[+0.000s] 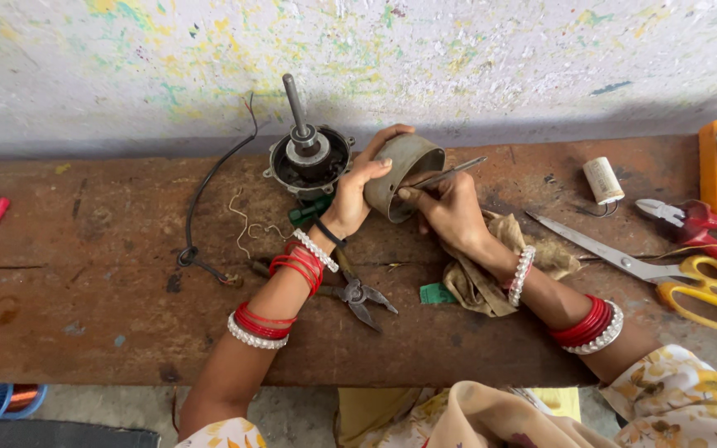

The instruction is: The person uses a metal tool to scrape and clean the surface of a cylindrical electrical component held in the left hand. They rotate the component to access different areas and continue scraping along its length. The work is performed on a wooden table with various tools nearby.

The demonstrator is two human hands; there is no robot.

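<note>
Metal shell: a grey cylindrical motor shell [400, 174] is held just above the wooden bench [85, 274], near its far edge at centre; its long axis is tilted, with the open mouth facing right and toward the person.
Left hand: the left hand [357, 192] is closed around the shell's left side, fingers curled over its far rim.
Right hand: the right hand [448, 209] pinches a thin metal tool [450, 172], with its near end at the shell's mouth.
Tool direction: the tool's long axis runs from the shell's mouth up to the right, away from the person.
Motor: a round motor body [309, 158] sits just left of the shell, its shaft pointing up and slightly left.
Bench near side: pliers [363, 297] lie between the forearms; a cloth [479, 278] is under the right wrist.
Right side: yellow-handled scissors [665, 278] point left and far; a small white cylinder [603, 180] lies beyond them.
Left side: a black cable [209, 187] curves from the wall down to the bench.
</note>
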